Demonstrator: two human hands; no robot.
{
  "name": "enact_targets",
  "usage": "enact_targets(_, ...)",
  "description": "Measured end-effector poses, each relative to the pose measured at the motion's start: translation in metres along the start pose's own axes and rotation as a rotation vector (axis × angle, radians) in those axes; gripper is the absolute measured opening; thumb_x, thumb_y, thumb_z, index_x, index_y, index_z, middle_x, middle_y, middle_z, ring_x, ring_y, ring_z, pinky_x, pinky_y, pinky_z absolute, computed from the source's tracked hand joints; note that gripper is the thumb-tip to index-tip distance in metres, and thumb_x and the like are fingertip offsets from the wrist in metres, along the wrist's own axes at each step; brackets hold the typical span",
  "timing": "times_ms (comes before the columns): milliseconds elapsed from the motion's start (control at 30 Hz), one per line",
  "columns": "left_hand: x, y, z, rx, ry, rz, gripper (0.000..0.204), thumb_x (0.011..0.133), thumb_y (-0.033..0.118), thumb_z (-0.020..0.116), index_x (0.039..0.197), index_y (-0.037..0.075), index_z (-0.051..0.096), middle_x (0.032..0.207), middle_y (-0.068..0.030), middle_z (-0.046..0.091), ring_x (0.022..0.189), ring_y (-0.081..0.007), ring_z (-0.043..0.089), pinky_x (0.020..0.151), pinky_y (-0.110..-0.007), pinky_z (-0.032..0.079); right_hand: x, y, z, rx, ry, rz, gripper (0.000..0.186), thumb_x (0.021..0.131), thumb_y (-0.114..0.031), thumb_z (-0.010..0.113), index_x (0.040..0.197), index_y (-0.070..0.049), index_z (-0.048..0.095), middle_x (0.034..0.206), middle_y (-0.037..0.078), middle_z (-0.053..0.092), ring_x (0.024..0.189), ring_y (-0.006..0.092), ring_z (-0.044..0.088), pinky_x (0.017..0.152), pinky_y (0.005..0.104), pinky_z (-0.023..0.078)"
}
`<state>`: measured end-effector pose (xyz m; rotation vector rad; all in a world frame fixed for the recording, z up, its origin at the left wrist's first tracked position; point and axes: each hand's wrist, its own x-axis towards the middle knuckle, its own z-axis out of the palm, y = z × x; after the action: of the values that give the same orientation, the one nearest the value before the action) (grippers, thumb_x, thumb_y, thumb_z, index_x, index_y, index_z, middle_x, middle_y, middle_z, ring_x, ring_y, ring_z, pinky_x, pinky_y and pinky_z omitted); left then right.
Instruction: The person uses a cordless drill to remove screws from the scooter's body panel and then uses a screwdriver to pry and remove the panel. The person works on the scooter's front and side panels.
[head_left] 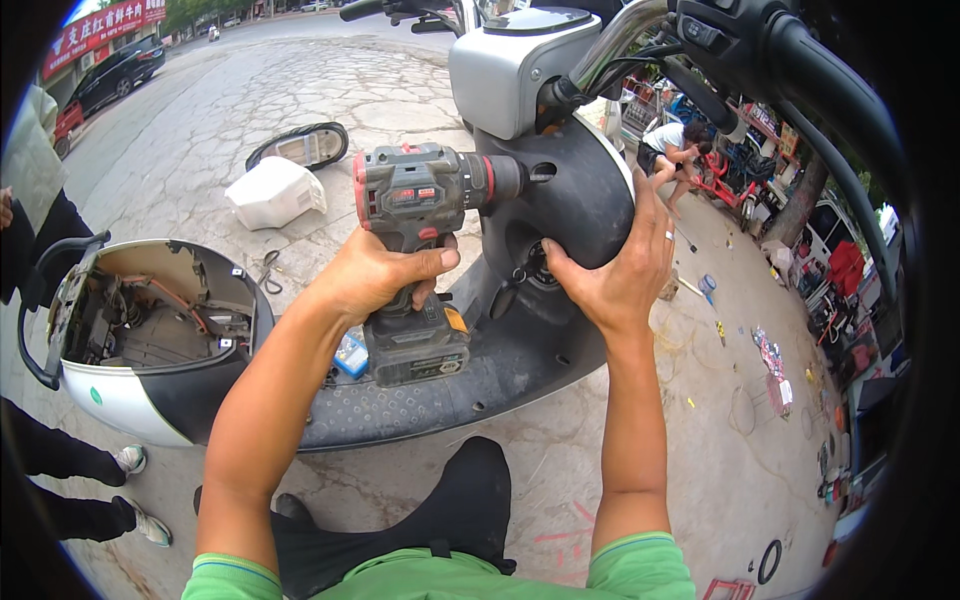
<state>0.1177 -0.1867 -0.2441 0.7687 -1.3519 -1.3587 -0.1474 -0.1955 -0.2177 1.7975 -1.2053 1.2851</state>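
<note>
My left hand (372, 275) is wrapped round the handle of a grey and red cordless drill (415, 195). The drill's chuck points right, into or against a hole in the black front panel (585, 190) of an electric scooter; the tip is hidden. My right hand (618, 262) rests spread on the same panel, fingers over its right edge and thumb beside the ignition lock. A key with a black head (508, 295) hangs at that lock. Above the panel sits the scooter's silver-white headlamp housing (505, 80). A blue meter (351, 355) lies on the footboard (400, 412), beside the drill's battery.
The scooter's seat compartment (160, 310) gapes at left, with wiring inside. Behind it lie the removed seat (300, 147) and a white plastic bin (275, 193). A person (75, 470) stands at far left; another (675, 150) crouches at right near scattered parts. Handlebars (830, 70) reach overhead.
</note>
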Motion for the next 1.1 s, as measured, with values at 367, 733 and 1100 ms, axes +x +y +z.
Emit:
enact_targets(367, -0.015, -0.006, -0.021, -0.105, 0.033, -0.013, 0.038, 0.075, 0.014, 0.085, 0.103, -0.002, 0.064, 0.078, -0.0061, 0.064, 0.052, -0.0136, 0.055, 0.049, -0.029, 0.044, -0.002, -0.001, 0.002, -0.013, 0.005, -0.007, 0.103, 0.053, -0.034, 0.088, 0.14, 0.0, 0.044, 0.127, 0.02, 0.056, 0.115, 0.0369, 0.054, 0.1, 0.0475, 0.04)
enact_targets(733, -0.033, -0.018, -0.031, -0.131, 0.083, 0.017, 0.045, 0.073, 0.011, 0.083, 0.107, -0.004, 0.059, 0.072, -0.0097, 0.059, 0.049, -0.0176, 0.054, 0.045, -0.032, 0.045, -0.004, 0.0, 0.004, 0.001, 0.009, -0.005, 0.103, 0.053, -0.035, 0.089, 0.139, 0.0, 0.045, 0.126, 0.02, 0.056, 0.114, 0.0367, 0.055, 0.1, 0.0468, 0.041)
enact_targets(1100, -0.138, -0.082, -0.037, -0.159, 0.159, -0.198, 0.044, 0.073, 0.006, 0.083, 0.11, -0.004, 0.061, 0.084, -0.0106, 0.064, 0.057, -0.0171, 0.058, 0.05, -0.03, 0.047, -0.12, -0.062, -0.014, 1.093, -0.094, 0.654, 0.07, 0.092, -0.047, 0.068, 0.133, 0.006, 0.048, 0.097, 0.011, 0.066, 0.076, 0.0121, 0.057, 0.07, 0.0242, 0.047)
